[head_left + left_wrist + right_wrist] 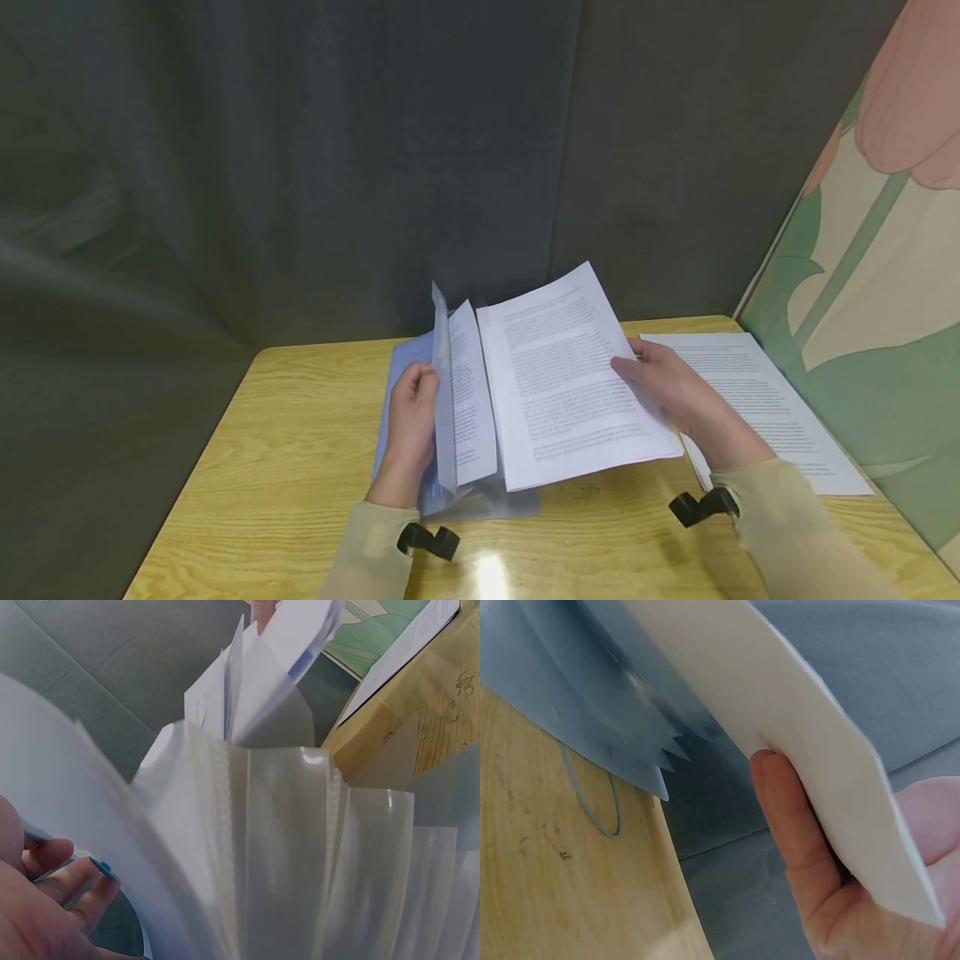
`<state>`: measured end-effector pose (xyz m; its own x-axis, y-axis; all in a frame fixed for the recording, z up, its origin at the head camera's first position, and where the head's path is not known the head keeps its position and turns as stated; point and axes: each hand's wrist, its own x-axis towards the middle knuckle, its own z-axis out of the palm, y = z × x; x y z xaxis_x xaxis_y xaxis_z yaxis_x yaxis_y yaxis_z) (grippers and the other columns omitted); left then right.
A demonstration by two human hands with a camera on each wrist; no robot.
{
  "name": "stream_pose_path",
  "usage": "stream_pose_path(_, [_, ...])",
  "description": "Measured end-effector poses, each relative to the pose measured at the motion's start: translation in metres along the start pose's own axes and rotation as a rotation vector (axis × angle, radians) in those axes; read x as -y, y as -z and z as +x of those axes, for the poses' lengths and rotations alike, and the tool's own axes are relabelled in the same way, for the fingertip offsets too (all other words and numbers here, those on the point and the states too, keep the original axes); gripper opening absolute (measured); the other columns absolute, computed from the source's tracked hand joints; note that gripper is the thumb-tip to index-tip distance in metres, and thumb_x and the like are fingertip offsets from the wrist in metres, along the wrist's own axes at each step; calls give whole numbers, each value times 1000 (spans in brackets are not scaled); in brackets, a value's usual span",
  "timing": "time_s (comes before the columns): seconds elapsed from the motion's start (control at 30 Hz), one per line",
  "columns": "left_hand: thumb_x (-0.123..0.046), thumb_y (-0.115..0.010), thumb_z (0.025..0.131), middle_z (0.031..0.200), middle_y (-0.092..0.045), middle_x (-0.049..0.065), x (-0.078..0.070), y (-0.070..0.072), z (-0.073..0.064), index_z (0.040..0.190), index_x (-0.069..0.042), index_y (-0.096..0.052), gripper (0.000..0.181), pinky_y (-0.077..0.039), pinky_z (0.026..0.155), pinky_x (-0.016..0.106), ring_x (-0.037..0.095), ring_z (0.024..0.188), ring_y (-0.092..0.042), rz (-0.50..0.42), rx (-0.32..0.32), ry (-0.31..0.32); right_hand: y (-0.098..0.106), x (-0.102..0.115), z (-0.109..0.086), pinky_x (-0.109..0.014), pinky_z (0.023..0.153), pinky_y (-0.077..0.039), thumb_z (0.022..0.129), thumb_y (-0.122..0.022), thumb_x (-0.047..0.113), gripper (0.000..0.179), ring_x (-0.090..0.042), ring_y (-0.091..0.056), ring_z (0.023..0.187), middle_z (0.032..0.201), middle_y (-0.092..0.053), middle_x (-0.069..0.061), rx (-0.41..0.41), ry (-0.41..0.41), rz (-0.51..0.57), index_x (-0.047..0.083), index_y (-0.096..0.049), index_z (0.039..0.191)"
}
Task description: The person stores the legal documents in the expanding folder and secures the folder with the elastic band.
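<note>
A translucent blue expanding file folder (402, 364) stands partly opened at the middle of the table, its clear pleats (289, 840) fanned out in the left wrist view. My left hand (411, 408) grips the folder's raised flap (444, 417), fingers curled at its edge. Behind that flap shows a printed sheet (468, 400). My right hand (671, 387) pinches a stack of printed sheets (570, 375) by the right edge, thumb in front and fingers (786, 817) behind. The stack is tilted above the table, its left side overlapping the folder's opening in the head view.
More printed paper (757, 408) lies at the table's right side, partly behind my right forearm. A thin elastic loop (611, 825) hangs from the folder over the wooden table (300, 450). A dark curtain (465, 167) rises behind, and a flower-patterned panel (885, 333) borders the right.
</note>
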<state>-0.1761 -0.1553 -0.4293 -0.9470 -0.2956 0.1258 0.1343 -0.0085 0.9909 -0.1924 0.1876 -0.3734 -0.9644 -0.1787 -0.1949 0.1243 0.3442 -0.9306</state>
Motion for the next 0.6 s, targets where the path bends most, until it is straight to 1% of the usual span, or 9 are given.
stream_pose_path(0.1, [-9,-55,106,92,-60,8,0,0,0,98,2,-64,16,-42,67,26,20,88,-54,1,-4,-2,1,5,3,-36,77,-63,117,-51,24,60,-26,-77,94,130,-71,-23,-1,-9,3,-5,-34,168])
stream_pose_path(0.27, [-8,-55,106,89,-58,8,0,0,0,97,3,-63,16,-41,66,26,20,87,-54,2,-4,-6,0,10,7,-38,77,-65,117,-51,23,62,-26,-78,94,133,-69,-24,7,-14,60,-1,-31,170])
stream_pose_path(0.4, [-8,-54,106,90,-58,8,0,0,0,97,2,-63,16,-41,68,27,21,88,-54,5,4,-8,-4,13,8,-36,78,-64,117,-49,22,60,-25,-78,94,135,-68,-27,-1,18,60,-1,-31,170])
stream_pose_path(0.53, [-9,-54,106,93,-59,9,1,0,0,98,2,-63,17,-41,70,27,22,90,-54,8,8,-4,-9,17,8,-35,78,-63,118,-47,21,58,-25,-78,95,136,-67,-29,-29,50,42,-1,-33,170])
stream_pose_path(0.6, [-9,-54,106,93,-59,10,0,0,0,98,2,-64,17,-41,70,28,22,90,-54,10,6,-3,-10,19,9,-35,77,-63,118,-46,22,58,-25,-78,93,135,-68,-28,-44,52,37,0,-32,170])
